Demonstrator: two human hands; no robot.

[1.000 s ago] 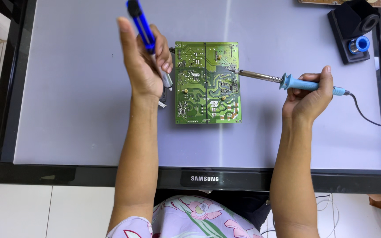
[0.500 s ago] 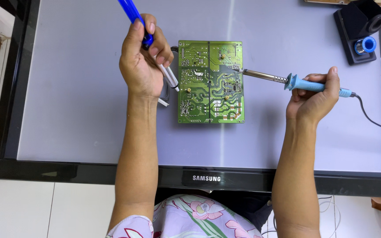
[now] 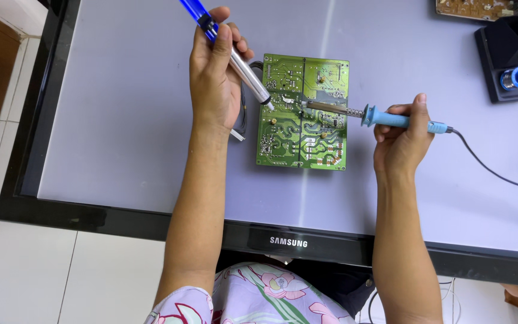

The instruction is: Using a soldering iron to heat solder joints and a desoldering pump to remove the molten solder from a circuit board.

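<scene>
Soldering iron [image 3: 385,117] tip now on circuit board [image 3: 303,112].

2 bare forearms, no sleeves or jewellery visible; a lilac floral-print garment [image 3: 253,297] with pink and green covers the lap.

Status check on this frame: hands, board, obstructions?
Left hand grips desoldering pump, nozzle at green circuit board. Right hand holds soldering iron, tip on the board. Nothing blocking.
</scene>
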